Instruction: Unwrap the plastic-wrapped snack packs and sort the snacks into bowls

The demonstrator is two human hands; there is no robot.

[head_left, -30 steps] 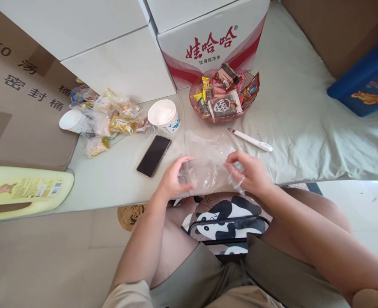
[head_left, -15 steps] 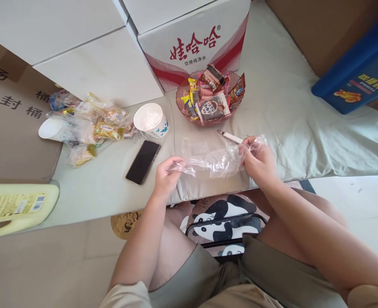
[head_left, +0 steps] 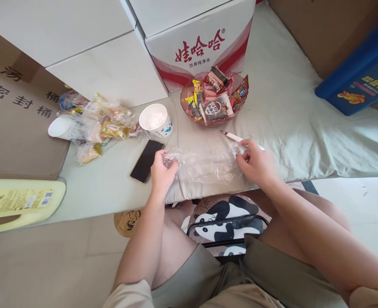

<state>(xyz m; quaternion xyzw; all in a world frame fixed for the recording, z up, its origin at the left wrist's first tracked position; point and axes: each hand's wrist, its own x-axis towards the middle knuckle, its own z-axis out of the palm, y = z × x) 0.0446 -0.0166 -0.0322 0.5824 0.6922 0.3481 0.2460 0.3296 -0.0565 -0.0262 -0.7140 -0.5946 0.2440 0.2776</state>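
Note:
A clear plastic bag (head_left: 204, 164) lies stretched across the pale green cloth (head_left: 291, 124) near its front edge. My left hand (head_left: 162, 173) pinches the bag's left end, fingers closed on the film. My right hand (head_left: 256, 164) grips the bag's right end, also closed on it. A white pen (head_left: 232, 137) lies just beyond my right hand. A black phone (head_left: 147, 160) rests beside my left hand.
A pink bowl (head_left: 189, 92) full of wrapped snacks stands behind the bag. A paper cup (head_left: 156, 119), a heap of bagged snacks (head_left: 103, 124) and a second cup (head_left: 60, 127) sit to the left. White boxes (head_left: 195, 38) line the back; a yellow jug (head_left: 18, 205) lies at left.
Both hands lifted the bag off the cloth and pulled it taut, then lowered it back down flat; my hands now sit wider apart than a second ago.

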